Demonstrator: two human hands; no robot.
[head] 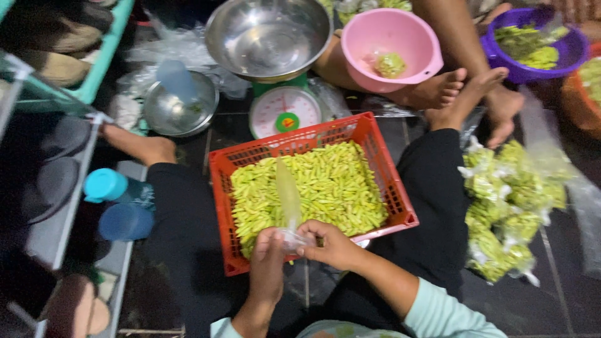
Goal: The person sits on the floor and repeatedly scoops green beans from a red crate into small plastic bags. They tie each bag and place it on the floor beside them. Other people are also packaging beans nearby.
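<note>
While one red crate (388,181) of green chillies (332,184) sits between the person's knees, one pile of filled bags (510,206) lies right. Far off stand two metal bowls (269,34), one pink bowl (391,47), one scale (283,111). Left hand (268,263) and right hand (332,245) both pinch one clear bag (289,200) at the crate's near edge.

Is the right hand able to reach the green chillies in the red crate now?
Probably yes. The right hand sits at the near rim of the red crate, the green chillies lie uncovered just beyond, but both hands pinch a small clear bag.
</note>
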